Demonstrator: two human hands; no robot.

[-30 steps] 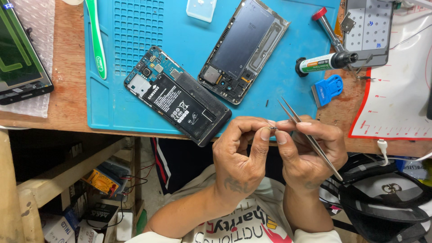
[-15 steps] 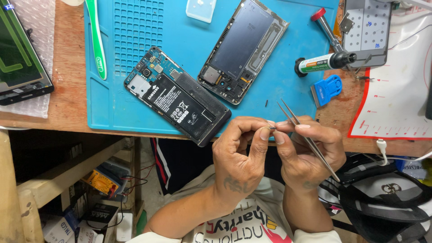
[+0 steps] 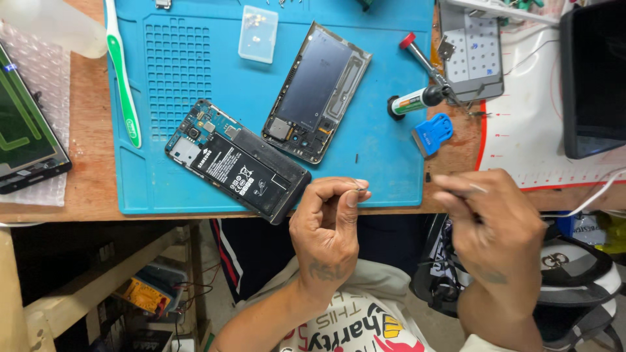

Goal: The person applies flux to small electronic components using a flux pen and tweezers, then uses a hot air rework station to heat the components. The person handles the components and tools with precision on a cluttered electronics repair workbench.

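My left hand (image 3: 329, 228) is raised just off the table's front edge, thumb and forefinger pinched on a tiny metal part (image 3: 359, 189). My right hand (image 3: 495, 228) is off to the right, blurred by motion, with its fingers closed around thin metal tweezers (image 3: 476, 188) that show only as a pale streak. Just beyond my left hand, on the blue work mat (image 3: 385, 176), lies an opened phone (image 3: 238, 169) with its black battery showing. Its dark rear frame (image 3: 317, 91) lies tilted beside it.
On the mat are a green-and-white toothbrush (image 3: 124, 78), a clear small box (image 3: 258, 34), a red-capped screwdriver (image 3: 420, 55), a glue tube (image 3: 417, 101) and a blue scraper (image 3: 432, 133). A grey screw tray (image 3: 471, 55) sits at the back, a phone screen (image 3: 26, 130) on bubble wrap at left, a dark tablet (image 3: 596, 78) at right.
My hands were together with the tweezers at the pinched part; now they are apart, the right hand swung away to the right. The view has moved closer.
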